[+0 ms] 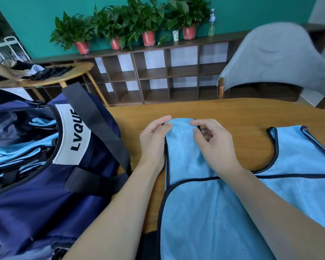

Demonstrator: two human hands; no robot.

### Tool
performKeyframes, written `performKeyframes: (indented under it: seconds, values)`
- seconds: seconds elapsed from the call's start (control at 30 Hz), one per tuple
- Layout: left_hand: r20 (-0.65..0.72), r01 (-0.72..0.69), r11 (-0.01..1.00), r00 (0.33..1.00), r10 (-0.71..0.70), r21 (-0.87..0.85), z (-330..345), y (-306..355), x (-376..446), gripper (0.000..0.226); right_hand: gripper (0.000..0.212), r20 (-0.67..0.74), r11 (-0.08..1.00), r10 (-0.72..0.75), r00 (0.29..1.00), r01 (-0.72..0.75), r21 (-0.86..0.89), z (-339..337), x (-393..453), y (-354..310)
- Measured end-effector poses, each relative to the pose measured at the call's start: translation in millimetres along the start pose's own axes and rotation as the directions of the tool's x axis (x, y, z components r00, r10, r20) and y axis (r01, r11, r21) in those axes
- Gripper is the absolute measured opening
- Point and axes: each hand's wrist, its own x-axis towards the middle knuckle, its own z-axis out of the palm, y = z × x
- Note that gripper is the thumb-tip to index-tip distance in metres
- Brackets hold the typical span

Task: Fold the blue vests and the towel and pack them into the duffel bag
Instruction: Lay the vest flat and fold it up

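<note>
1. Both grips are narrow: I see my left hand point(154, 136) and right hand point(212, 139) pinching the far shoulder strap of a blue vest point(204, 203).
2. That vest lies flat on the wooden surface point(242, 117), partly over a second vest point(304, 166).
3. Just left, the open duffel bag point(51, 177) already holds blue fabric.
4. I judge folding is in hand; next, I would draw the strap toward me, edges aligned.

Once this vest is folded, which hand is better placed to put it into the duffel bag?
Probably the left hand. It pinches the left edge of the vest's strap and lies nearest the open duffel bag on the left. The right hand would have to cross over.
</note>
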Motion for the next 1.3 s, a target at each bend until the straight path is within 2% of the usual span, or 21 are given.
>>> performKeyframes:
  seconds: [0.17,0.27,0.47,0.6,0.63,0.67,0.7,0.73,0.77,0.83,0.97,1.07,1.13,1.23,1.3]
  values:
    - [0.030,0.103,0.980,0.995,-0.099,-0.169,1.3,4.6,-3.4,0.032,0.021,-0.022,1.000,0.001,1.000,-0.001,0.014,-0.7,0.8,-1.5]
    - [0.042,0.119,0.974,0.993,-0.113,-0.194,0.7,5.1,-1.7,0.033,0.022,-0.038,1.000,-0.025,0.999,0.024,-0.012,-0.9,1.2,0.3]
    - [0.019,0.053,0.995,0.998,-0.051,-0.079,-0.5,1.4,0.1,0.035,0.023,-0.049,0.996,-0.065,0.997,0.062,-0.062,-1.2,2.8,4.4]
    - [0.045,0.051,0.994,0.998,-0.047,-0.093,-2.1,1.6,4.1,0.037,0.025,-0.035,0.992,-0.081,0.996,0.077,-0.101,-0.3,3.4,5.9]
    - [0.037,0.025,0.999,0.999,-0.023,-0.038,-4.1,-0.8,6.1,0.037,0.026,0.003,0.987,-0.084,0.996,0.084,-0.137,-1.0,4.4,7.3]
    - [0.015,-0.041,0.993,0.999,0.039,0.112,-6.9,-4.5,9.0,0.035,0.028,0.082,0.971,-0.071,0.994,0.087,-0.222,-2.2,5.9,8.5]
    - [0.005,-0.134,0.934,0.990,0.140,0.332,-9.7,-9.0,11.2,0.033,0.033,0.185,0.925,-0.029,0.982,0.096,-0.367,-2.9,7.1,9.9]
    - [0.025,-0.214,0.820,0.971,0.237,0.531,-12.5,-13.6,13.1,0.030,0.040,0.274,0.844,0.041,0.961,0.113,-0.524,-3.8,7.3,11.2]
    - [0.053,-0.257,0.707,0.953,0.298,0.659,-14.1,-17.2,14.0,0.029,0.047,0.326,0.761,0.115,0.938,0.128,-0.636,-4.6,7.0,11.8]
    - [0.096,-0.269,0.570,0.944,0.315,0.776,-14.8,-20.4,14.0,0.029,0.054,0.362,0.682,0.191,0.912,0.142,-0.717,-4.9,6.8,11.4]
    - [0.150,-0.281,0.446,0.940,0.306,0.850,-17.4,-20.3,8.9,0.029,0.056,0.406,0.638,0.213,0.888,0.188,-0.747,-3.6,4.1,12.1]
    - [0.202,-0.339,0.450,0.924,0.324,0.826,-13.5,-17.8,-7.4,0.025,0.056,0.406,0.635,0.223,0.886,0.184,-0.750,-2.9,3.4,12.7]
    - [0.295,-0.418,0.449,0.900,0.320,0.790,-9.9,-13.5,-26.1,0.021,0.053,0.417,0.647,0.217,0.883,0.190,-0.739,-3.6,2.9,10.3]
    - [0.450,-0.510,0.432,0.860,0.240,0.744,-6.8,-4.2,-57.8,0.018,0.045,0.413,0.666,0.198,0.889,0.186,-0.722,-24.1,-2.5,2.3]
    - [0.510,-0.525,0.391,0.847,0.153,0.756,-11.4,-2.3,-79.4,0.028,0.043,0.413,0.659,0.184,0.892,0.199,-0.725,-52.3,-12.6,-3.0]
